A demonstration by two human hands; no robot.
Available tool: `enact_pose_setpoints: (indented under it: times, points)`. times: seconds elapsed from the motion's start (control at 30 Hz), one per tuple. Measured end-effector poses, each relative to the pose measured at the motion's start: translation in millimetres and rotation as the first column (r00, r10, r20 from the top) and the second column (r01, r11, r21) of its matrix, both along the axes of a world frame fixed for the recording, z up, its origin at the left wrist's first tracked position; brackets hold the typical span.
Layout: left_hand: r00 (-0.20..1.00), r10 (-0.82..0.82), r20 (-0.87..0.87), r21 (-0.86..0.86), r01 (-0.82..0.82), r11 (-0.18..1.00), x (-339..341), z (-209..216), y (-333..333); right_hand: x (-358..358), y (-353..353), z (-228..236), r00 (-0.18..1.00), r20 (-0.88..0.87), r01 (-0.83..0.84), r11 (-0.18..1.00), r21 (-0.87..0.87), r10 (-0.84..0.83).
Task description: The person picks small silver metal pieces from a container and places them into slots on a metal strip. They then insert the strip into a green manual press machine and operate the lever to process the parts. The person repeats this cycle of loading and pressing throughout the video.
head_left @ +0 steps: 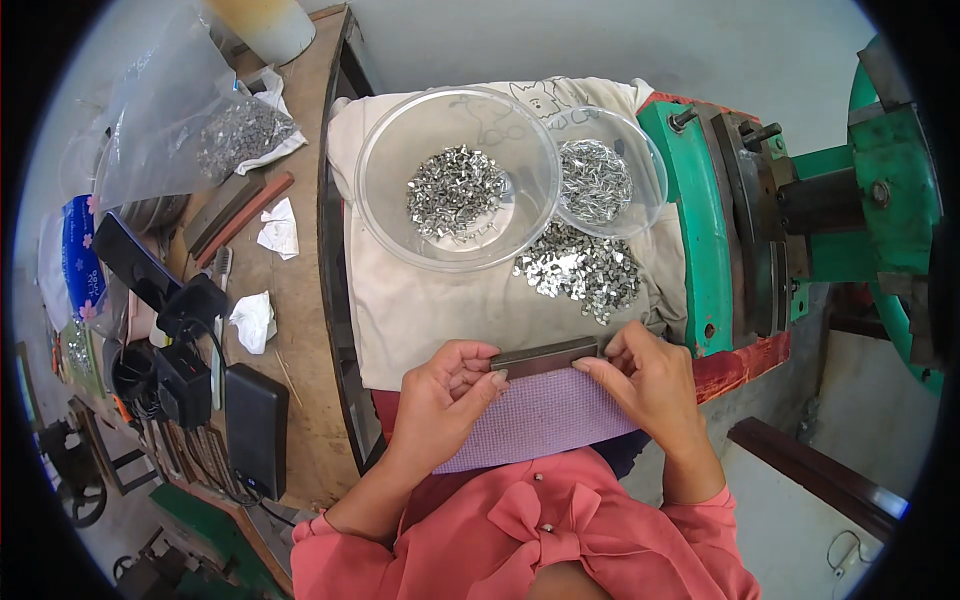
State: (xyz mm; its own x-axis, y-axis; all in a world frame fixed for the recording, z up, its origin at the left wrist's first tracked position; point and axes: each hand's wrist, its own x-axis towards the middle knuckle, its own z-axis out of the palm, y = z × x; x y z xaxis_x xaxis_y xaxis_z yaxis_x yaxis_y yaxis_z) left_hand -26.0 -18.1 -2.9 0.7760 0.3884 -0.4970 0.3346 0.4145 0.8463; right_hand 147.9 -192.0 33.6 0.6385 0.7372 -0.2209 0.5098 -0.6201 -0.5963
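Observation:
A dark flat metal bar [545, 357] lies crosswise over a purple cloth [545, 420] on my lap. My left hand [445, 395] grips its left end with curled fingers. My right hand [645, 375] pinches its right end. Beyond them, on a beige cloth [420, 310], a loose heap of small shiny metal pieces [580, 270] lies near the bar. A large clear bowl [390, 215] holds more of these pieces. A smaller clear bowl [645, 165] beside it is also filled with them.
A green and red machine [740, 220] stands to the right of the cloth. On the wooden bench [290, 400] at left lie a black box [255, 430], crumpled tissues [255, 320], flat bars [235, 210] and a plastic bag of metal pieces [220, 135].

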Motion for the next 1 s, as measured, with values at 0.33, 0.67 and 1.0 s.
enact_pose_setpoints:
  times: [0.33, 0.67, 1.0]
  points:
    - [0.998, -0.058, -0.019, 0.253, 0.061, 0.965, 0.2, 4.1, 2.3, -6.9, 21.6, -10.2, 0.906, 0.315, -0.367, 0.897, 0.247, 0.284]
    - [0.992, -0.112, -0.052, 0.368, 0.123, 0.921, 2.2, 10.7, 8.8, 2.2, -8.7, 3.2, 0.934, 0.153, -0.348, 0.917, 0.194, 0.322]
    - [0.993, -0.107, -0.056, 0.353, 0.12, 0.928, 1.1, 9.0, 11.3, 3.8, 8.5, 16.7, 0.943, 0.075, -0.332, 0.921, 0.201, 0.324]
